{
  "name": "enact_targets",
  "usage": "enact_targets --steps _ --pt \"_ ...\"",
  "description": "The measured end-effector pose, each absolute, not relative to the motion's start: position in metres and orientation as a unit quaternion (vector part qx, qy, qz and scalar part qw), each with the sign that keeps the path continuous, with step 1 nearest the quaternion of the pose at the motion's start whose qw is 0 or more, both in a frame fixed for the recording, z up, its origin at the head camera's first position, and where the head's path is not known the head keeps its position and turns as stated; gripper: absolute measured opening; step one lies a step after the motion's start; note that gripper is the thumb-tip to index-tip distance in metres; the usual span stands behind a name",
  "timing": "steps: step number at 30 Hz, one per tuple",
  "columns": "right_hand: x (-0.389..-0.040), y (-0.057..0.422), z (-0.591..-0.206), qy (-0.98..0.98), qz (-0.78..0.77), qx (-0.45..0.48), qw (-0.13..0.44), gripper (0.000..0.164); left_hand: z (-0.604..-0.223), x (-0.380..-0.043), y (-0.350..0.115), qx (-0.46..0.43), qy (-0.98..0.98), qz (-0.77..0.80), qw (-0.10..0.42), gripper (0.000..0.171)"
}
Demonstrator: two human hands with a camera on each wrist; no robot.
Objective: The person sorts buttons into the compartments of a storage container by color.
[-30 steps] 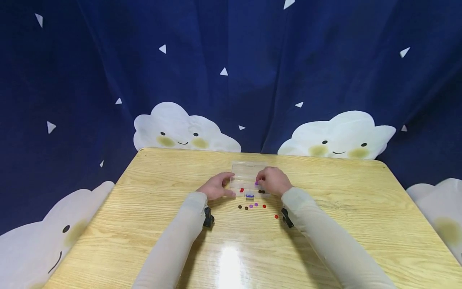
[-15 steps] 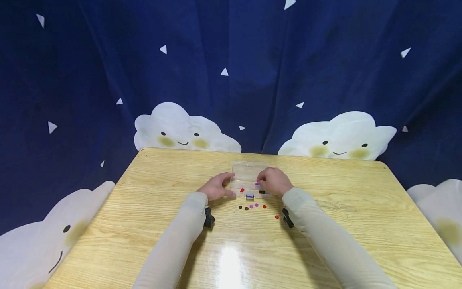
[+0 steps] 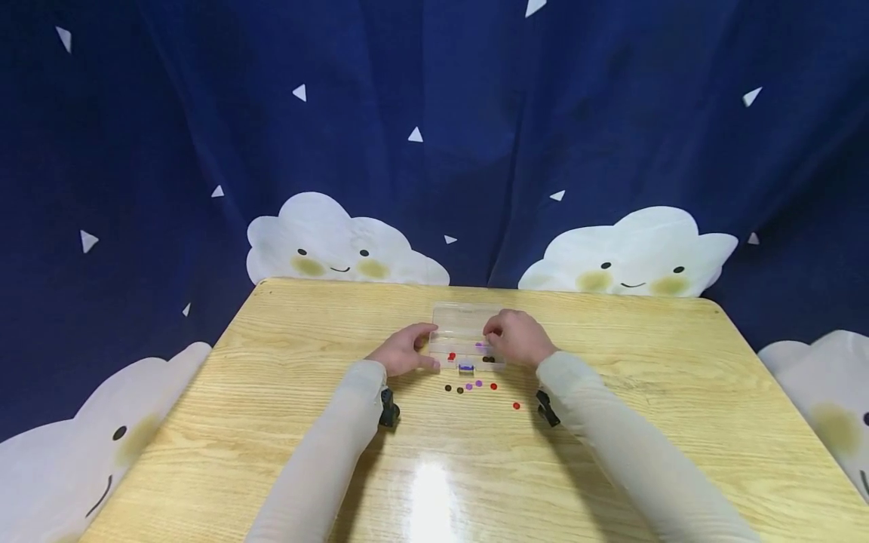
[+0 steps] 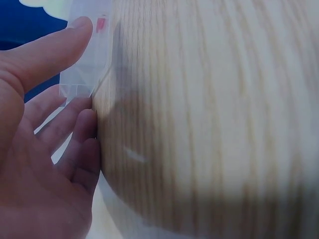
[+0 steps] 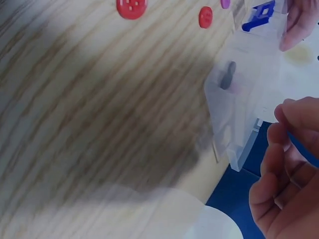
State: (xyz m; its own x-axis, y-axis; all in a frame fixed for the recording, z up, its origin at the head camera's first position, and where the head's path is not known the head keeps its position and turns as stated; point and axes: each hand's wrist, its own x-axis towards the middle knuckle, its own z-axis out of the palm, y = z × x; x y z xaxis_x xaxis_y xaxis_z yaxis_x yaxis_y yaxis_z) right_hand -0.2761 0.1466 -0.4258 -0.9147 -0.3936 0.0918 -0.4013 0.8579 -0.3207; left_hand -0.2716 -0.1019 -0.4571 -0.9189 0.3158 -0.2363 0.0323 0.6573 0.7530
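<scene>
A clear plastic box [image 3: 441, 347] stands on the wooden table with its lid [image 3: 468, 317] raised at the back. My left hand [image 3: 404, 349] grips its left end, thumb at the front and fingers behind. Inside lie red buttons [image 3: 452, 356] at left, dark buttons [image 3: 488, 360] at right and a purple button [image 3: 479, 345] further back. Over the right part, my right hand [image 3: 519, 337] has curled fingers, thumb and forefinger tips close together. No button shows between them in the right wrist view. A blue latch [image 5: 259, 16] sits on the box's front.
In front of the box, loose buttons lie on the table [image 3: 339, 317]: dark buttons [image 3: 453, 389], purple buttons [image 3: 474, 385], a red button [image 3: 493, 386] and another red button [image 3: 517, 406] nearer me. A dark blue curtain [image 3: 407, 75] with clouds hangs behind the table.
The purple button, earlier at my right fingertips, now lies inside the box, apart from them. My right hand has risen slightly. The left hand keeps its grip on the box.
</scene>
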Motion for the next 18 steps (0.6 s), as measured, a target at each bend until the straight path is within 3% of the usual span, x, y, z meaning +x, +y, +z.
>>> enact_targets --steps 18 --pt "-0.263 0.156 -0.413 -0.95 0.189 0.248 0.013 0.015 -0.457 -0.272 -0.103 0.104 0.878 0.43 0.186 0.079"
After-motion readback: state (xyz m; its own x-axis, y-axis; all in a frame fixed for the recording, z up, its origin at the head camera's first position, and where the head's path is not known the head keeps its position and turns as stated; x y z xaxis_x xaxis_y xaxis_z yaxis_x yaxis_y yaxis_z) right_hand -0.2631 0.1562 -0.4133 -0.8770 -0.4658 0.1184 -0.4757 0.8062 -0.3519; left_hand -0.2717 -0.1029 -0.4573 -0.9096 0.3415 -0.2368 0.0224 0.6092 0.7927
